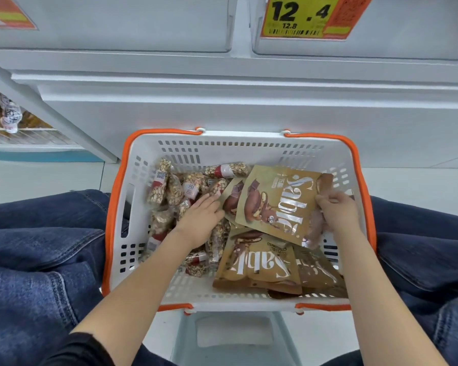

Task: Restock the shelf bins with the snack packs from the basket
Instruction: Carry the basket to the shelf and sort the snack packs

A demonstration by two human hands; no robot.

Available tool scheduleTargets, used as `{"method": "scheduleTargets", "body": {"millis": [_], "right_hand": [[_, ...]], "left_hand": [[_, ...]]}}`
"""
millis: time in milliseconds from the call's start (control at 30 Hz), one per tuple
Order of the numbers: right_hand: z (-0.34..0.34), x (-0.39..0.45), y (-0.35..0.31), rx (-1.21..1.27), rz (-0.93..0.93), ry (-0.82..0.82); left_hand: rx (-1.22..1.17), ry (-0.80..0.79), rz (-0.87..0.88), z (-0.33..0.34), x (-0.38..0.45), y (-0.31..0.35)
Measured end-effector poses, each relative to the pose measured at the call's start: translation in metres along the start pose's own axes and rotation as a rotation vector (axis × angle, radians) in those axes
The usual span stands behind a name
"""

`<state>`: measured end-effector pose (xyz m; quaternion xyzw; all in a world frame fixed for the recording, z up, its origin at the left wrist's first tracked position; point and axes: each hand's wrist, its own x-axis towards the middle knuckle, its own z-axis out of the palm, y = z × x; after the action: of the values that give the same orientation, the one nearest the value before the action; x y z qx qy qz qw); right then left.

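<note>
Both hands are down inside the basket (132, 207), which sits between the person's knees in front of the white shelf bins (111, 25). The right hand (337, 212) pinches the right edge of the top gold pack (278, 204), fingers curled over it, so that pack is the thing in hand. The left hand (201, 220) lies with straight fingers at the pack's left edge, fingertips touching it or the pack just beneath; which of the 2 cannot be told. It grips nothing. The pack lies flat and tilted, its long axis running from near left to far right, between the 2 hands. More gold packs (257, 265) lie below it toward the person, and clear peanut packs (167, 188) fill the left half. The bins stand up and ahead, so the lift likely goes forward and upward, led by the right hand.
</note>
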<state>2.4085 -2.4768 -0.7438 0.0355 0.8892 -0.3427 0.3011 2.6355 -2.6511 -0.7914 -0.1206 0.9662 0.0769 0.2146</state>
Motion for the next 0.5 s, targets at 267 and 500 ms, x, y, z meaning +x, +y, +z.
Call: {"method": "scheduleTargets", "body": {"millis": [267,500], "right_hand": [[0.028,-0.054,-0.052,0.359,-0.208,-0.517],[0.029,-0.014,-0.011,0.137,-0.152,-0.264]], "left_hand": [[-0.340,0.617,-0.036,-0.046,-0.001,0.058],[-0.686,0.790,-0.622,-0.049,-0.031,0.002]]}}
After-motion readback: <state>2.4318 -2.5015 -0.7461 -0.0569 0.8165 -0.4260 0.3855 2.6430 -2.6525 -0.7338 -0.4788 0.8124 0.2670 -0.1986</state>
